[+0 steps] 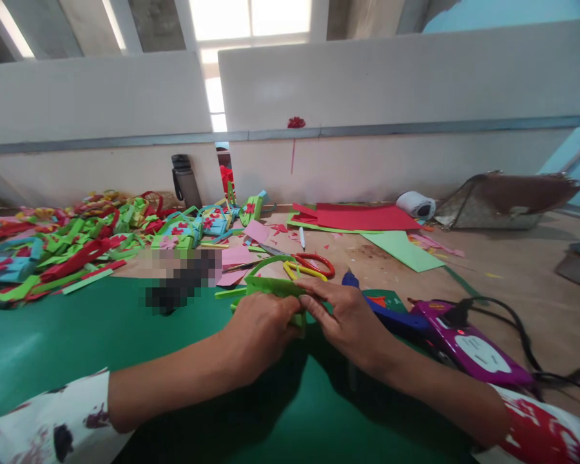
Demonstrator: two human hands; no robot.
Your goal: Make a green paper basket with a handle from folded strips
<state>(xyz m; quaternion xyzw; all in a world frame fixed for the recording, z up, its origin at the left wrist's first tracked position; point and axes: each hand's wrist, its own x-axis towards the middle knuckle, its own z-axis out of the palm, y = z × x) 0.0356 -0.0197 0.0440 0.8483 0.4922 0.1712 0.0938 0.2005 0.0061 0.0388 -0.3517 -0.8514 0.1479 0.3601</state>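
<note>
Both hands meet over the green mat (212, 412) at a small light-green paper basket (274, 285) with a curved strip handle (265, 260). My left hand (263, 328) is closed around its near side, hiding much of the lower part. My right hand (350, 319) pinches the basket's right edge between thumb and fingers, close to the left fingertips. Just beyond lie scissors with red handles (321, 263) and a pair with yellow handles (303, 270). A blue glue gun (394, 316) rests beside my right hand, partly hidden behind it.
A purple power strip (473, 351) with black cables lies right. Finished paper baskets (178, 231) and strips pile up left, near a grey bottle (185, 180). Behind are red sheets (362, 216), a green sheet (406, 250), a white marker (302, 238) and a handbag (493, 203).
</note>
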